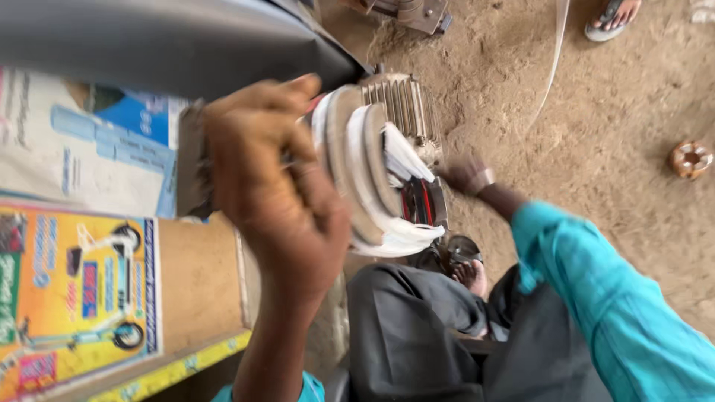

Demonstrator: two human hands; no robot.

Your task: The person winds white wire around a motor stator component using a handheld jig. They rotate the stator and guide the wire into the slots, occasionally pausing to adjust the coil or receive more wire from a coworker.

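A finned grey electric motor (406, 104) lies on its side on the sandy ground, its open end showing round windings (365, 175) wrapped in white tape, with red and black wires beside them. My left hand (275, 193) is close to the camera, fingers curled around a thin metal piece (289, 164) held against the white-wrapped windings. My right hand (468, 176), on a teal sleeve, is curled against the motor's far side and holds it steady. What lies under my left palm is hidden.
A printed cardboard box (82, 290) stands at the left under a dark grey panel (171, 41). My dark trousers and bare foot (472, 277) are below the motor. A small copper-wound ring (690, 158) lies at the right; another person's sandalled foot (612, 16) is at the top.
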